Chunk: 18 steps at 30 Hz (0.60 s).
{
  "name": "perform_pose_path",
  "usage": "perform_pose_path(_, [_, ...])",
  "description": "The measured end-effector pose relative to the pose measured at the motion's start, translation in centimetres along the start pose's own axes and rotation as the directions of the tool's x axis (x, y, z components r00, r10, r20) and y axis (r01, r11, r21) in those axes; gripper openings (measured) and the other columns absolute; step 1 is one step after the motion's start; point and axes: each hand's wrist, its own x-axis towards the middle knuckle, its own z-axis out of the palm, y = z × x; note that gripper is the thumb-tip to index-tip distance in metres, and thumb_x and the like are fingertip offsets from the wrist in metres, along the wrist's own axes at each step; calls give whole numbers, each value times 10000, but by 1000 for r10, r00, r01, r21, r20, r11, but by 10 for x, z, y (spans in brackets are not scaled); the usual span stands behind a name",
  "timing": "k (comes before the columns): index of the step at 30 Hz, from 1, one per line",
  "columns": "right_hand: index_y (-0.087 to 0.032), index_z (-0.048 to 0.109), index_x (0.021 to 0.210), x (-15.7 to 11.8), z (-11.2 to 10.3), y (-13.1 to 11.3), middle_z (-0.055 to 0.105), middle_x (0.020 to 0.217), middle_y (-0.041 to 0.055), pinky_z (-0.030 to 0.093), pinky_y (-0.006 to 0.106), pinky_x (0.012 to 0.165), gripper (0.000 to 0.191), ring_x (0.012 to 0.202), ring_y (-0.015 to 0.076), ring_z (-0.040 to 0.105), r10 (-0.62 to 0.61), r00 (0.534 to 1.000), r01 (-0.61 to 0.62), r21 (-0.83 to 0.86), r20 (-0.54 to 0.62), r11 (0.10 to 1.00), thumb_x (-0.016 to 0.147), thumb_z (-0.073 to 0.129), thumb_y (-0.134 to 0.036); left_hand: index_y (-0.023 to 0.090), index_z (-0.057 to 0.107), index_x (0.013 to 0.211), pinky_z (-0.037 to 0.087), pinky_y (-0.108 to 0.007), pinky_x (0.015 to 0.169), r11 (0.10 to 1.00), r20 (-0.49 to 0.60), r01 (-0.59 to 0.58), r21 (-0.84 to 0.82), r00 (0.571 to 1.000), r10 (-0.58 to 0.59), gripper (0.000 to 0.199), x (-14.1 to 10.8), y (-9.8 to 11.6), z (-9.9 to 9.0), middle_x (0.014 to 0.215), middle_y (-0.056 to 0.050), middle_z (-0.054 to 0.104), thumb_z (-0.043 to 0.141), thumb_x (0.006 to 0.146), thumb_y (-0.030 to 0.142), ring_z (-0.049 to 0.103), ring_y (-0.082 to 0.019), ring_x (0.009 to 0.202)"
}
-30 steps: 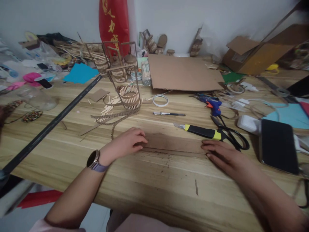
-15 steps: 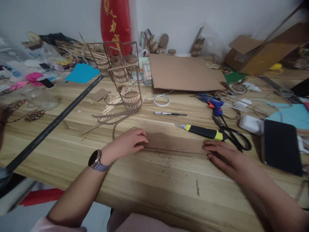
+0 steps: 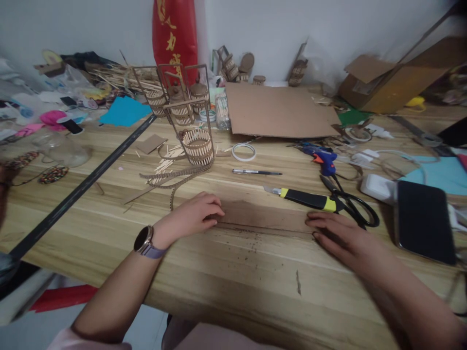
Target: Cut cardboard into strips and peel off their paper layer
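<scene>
Currently a narrow cardboard strip (image 3: 264, 215) lies flat on the tabletop (image 3: 233, 291) between both hands. Left hand (image 3: 193, 214): fingers loosely bent, thumb a little apart, at the strip's left end. Right hand (image 3: 337, 238): fingers stretched out and slightly parted, tips on the right end. Can't tell if either one pinches it or just rests there. Dark crumbs (image 3: 250, 243) scattered just on the near side of the strip, between the hands.

Utility knife (image 3: 310, 199) just beyond the right hand, blade out, its butt by black scissors (image 3: 357, 206). Pen (image 3: 257, 172) and white tape ring (image 3: 243, 152) beyond the strip.

Containers: tall-handled basket (image 3: 199, 153) of pale slats stands beyond the left hand, open on top, contents unclear; loose sticks (image 3: 168, 160) and a ridged cardboard band (image 3: 171, 182) beside it. More handled baskets (image 3: 182, 115) behind; at least one has a lid on, hiding its inside. Clear pack (image 3: 222, 112) next to them, filled with pale sticks. Clear jar (image 3: 63, 149) far left of the left hand, blurry, contents unreadable. Cardboard box (image 3: 396, 90) far beyond the right hand, flap up, inside too dark to read.
</scene>
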Motion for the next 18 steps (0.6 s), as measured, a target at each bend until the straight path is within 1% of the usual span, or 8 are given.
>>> perform_pose_path(2, [-272, 728, 1067, 0, 0, 0, 746, 1156, 113, 611, 449, 927, 216, 1080, 263, 722, 25, 1000, -25, 11, 18, 1000, 967, 563, -368, 199, 747, 1102, 488, -394, 1026, 1000, -1, 1, -1, 1000, -1, 218, 0, 0, 0, 1189, -90, 670, 669, 913, 122, 593, -241, 1137])
perform_pose_path(7, [-276, 729, 1056, 0, 0, -1, 748, 1155, 113, 617, 460, 915, 217, 1070, 268, 726, 36, 999, -36, 16, -3, 999, 967, 558, -376, 201, 746, 1098, 490, -388, 1027, 1000, -1, -6, -2, 1000, 6, 209, 0, 1, -1, 1189, -88, 670, 667, 920, 126, 592, -238, 1144])
perform_pose_path(11, [-283, 728, 1081, 1, -3, -1, 749, 1169, 112, 609, 471, 936, 223, 1091, 278, 723, 42, 998, -43, 17, 42, 999, 961, 562, -372, 214, 747, 1099, 490, -388, 1025, 1000, -10, -7, -9, 1000, 7, 205, 0, 0, -1, 1187, -82, 671, 661, 928, 138, 594, -234, 1141])
perform_pose_path(18, [-275, 724, 1073, 1, -4, -3, 753, 1160, 107, 615, 443, 926, 216, 1090, 262, 725, 25, 999, -25, 2, 27, 1000, 970, 557, -366, 208, 747, 1102, 487, -385, 1032, 1000, 1, -8, -1, 1000, 8, 210, 0, -1, -1, 1186, -80, 673, 668, 923, 131, 595, -233, 1143])
